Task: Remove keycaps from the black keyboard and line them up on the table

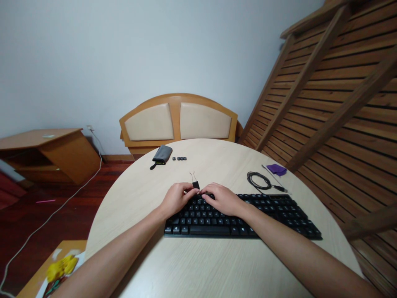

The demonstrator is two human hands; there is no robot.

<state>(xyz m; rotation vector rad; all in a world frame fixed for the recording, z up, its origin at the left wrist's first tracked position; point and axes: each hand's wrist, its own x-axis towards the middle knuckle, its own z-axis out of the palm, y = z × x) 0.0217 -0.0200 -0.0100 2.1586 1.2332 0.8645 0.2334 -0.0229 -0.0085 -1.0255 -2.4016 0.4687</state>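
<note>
Forearms point(130, 248) bracket keyboard point(248, 219), long axis left-right; left hand point(176, 198), right hand point(221, 198) meet at far edge, both pinching wire-looped clip point(195, 184)

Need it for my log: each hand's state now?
Left hand: curled, fingertips at the clip; grip cannot be told.
Right hand: fingertips on the keyboard; grip cannot be told.

We are looking at a dark grey fabric pouch point(162, 154) lying near the far edge of the round pale wooden worktop point(139, 194). A small purple cloth point(276, 169) is lying by its right edge, and a slatted brown wooden frame point(335, 103) is standing tilted beyond.
</note>
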